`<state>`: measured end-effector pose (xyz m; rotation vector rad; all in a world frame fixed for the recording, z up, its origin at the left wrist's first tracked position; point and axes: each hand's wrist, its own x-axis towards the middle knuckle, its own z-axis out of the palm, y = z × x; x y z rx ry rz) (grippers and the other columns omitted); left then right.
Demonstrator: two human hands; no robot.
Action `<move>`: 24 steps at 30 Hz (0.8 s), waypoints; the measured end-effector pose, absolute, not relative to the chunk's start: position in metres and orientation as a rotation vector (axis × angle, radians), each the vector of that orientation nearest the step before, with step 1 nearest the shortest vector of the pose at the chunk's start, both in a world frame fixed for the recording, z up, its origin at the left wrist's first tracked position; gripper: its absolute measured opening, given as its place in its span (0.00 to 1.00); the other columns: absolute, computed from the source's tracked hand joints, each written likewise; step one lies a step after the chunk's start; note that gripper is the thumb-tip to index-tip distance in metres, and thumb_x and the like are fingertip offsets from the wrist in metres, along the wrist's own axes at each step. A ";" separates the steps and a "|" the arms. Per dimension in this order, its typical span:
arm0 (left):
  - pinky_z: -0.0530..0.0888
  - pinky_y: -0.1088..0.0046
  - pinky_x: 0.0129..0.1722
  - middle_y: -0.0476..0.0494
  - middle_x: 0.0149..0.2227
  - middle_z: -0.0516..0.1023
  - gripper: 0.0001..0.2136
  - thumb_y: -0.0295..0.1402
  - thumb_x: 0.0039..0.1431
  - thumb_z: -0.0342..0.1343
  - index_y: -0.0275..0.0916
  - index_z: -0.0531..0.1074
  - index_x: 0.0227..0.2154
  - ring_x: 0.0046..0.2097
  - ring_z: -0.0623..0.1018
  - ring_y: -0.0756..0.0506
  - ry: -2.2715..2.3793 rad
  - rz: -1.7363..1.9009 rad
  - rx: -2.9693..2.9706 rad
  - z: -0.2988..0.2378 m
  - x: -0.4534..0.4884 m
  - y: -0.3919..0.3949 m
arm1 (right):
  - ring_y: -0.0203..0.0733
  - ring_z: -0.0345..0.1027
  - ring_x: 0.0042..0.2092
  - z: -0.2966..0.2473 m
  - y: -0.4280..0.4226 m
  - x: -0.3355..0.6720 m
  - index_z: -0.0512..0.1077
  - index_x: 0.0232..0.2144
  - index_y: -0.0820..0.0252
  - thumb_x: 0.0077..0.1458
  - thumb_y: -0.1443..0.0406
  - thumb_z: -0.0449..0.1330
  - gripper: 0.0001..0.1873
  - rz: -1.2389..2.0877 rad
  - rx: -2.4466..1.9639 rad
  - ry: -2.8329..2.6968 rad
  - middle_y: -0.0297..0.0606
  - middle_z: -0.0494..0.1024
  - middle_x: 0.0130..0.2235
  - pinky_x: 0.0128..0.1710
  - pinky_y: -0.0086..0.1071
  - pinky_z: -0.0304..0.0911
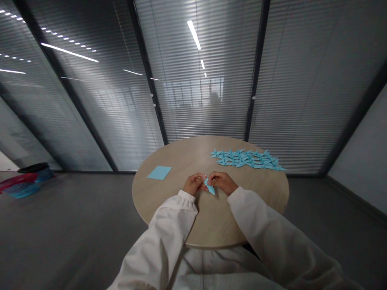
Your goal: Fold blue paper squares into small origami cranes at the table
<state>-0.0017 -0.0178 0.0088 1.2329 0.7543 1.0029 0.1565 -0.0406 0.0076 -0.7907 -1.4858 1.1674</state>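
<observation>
Between my two hands is a small folded piece of blue origami paper (211, 188), narrow and pointed at its lower end. My left hand (194, 184) grips it from the left, fingers closed at its upper part. From the right, my right hand (223, 181) pinches the same paper near its top. The fingers hide the upper folds. Toward the back right of the table lie several folded blue paper cranes (248, 158), packed close together in rows. A flat blue sheet of paper (159, 172) rests to the left of my hands.
The round wooden table (211, 233) stands close in front of my lap. Behind it rises a glass partition with blinds (205, 112). On the floor at the far left are a red and blue basket (21, 186) and a dark-rimmed one (38, 169).
</observation>
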 end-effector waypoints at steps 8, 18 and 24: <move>0.71 0.75 0.22 0.51 0.17 0.71 0.21 0.48 0.34 0.63 0.35 0.68 0.23 0.19 0.72 0.50 0.907 1.203 1.362 0.015 -0.003 -0.018 | 0.34 0.63 0.28 0.001 -0.035 0.149 0.65 0.27 0.60 0.31 0.56 0.68 0.22 1.164 -0.874 -1.366 0.29 0.68 0.25 0.27 0.27 0.58; 0.70 0.77 0.22 0.50 0.18 0.69 0.19 0.48 0.39 0.60 0.34 0.72 0.22 0.22 0.70 0.52 0.973 1.274 1.425 0.009 -0.007 -0.011 | 0.31 0.60 0.22 -0.003 -0.034 0.151 0.67 0.26 0.62 0.38 0.52 0.64 0.20 1.226 -0.940 -1.447 0.30 0.70 0.22 0.22 0.27 0.55; 0.72 0.76 0.23 0.48 0.18 0.71 0.19 0.48 0.38 0.60 0.33 0.70 0.20 0.22 0.71 0.51 0.984 1.211 1.334 0.013 -0.006 -0.013 | 0.32 0.62 0.23 -0.005 -0.031 0.152 0.67 0.26 0.62 0.36 0.52 0.64 0.21 1.229 -0.926 -1.419 0.31 0.71 0.22 0.23 0.27 0.58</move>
